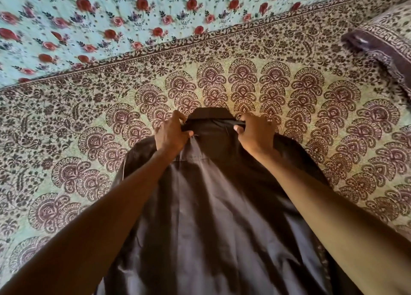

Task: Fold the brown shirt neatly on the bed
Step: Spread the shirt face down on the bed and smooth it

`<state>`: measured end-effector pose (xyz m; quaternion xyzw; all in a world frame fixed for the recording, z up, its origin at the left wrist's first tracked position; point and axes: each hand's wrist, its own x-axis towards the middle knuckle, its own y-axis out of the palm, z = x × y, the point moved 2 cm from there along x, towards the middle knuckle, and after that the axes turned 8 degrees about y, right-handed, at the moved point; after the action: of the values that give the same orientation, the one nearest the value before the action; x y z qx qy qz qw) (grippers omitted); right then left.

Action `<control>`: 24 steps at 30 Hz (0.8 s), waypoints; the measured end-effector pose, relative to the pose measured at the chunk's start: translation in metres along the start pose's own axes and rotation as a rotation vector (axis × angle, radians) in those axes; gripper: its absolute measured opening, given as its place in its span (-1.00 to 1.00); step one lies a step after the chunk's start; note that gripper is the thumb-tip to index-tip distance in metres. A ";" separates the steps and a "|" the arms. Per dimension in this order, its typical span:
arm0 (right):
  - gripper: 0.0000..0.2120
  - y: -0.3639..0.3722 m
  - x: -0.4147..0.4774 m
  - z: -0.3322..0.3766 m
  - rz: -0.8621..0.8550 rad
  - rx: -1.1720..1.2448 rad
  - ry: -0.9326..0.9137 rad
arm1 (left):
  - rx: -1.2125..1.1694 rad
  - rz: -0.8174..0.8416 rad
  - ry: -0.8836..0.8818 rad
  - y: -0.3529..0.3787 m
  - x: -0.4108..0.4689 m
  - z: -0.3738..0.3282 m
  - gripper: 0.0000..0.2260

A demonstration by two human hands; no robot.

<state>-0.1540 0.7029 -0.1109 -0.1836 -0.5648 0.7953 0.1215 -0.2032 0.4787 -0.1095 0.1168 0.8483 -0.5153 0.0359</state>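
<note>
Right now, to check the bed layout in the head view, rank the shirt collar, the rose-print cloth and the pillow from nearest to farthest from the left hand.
1. shirt collar: centre, held by the left hand.
2. rose-print cloth: beyond, upper left.
3. pillow: far upper right.

brown shirt [211, 205]: one
hands: two, left hand [172, 135] and right hand [255, 134], at the shirt's collar
paisley bedspread [333, 116]: one, under the shirt
rose-print sheet [89, 16]: one, beyond the shirt
pillow [387, 41]: one, right of the shirt
</note>
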 end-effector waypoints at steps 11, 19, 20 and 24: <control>-0.56 -0.034 -0.029 -0.104 0.167 -0.041 0.053 | 0.330 0.110 0.494 0.056 -0.102 -0.061 -0.48; -0.71 -0.074 -0.026 -0.179 -0.034 0.307 0.315 | 0.315 0.350 0.309 0.069 -0.099 -0.109 -0.20; -0.73 -0.072 -0.026 -0.179 -0.038 0.285 0.329 | 0.311 0.381 0.283 0.071 -0.097 -0.112 -0.17; -0.74 -0.058 -0.024 -0.188 0.053 0.225 0.383 | 0.327 0.405 0.246 0.079 -0.096 -0.114 -0.08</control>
<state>-0.0525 0.8733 -0.1077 -0.3313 -0.4342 0.8068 0.2253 -0.0846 0.5992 -0.1074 0.3496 0.7112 -0.6097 0.0157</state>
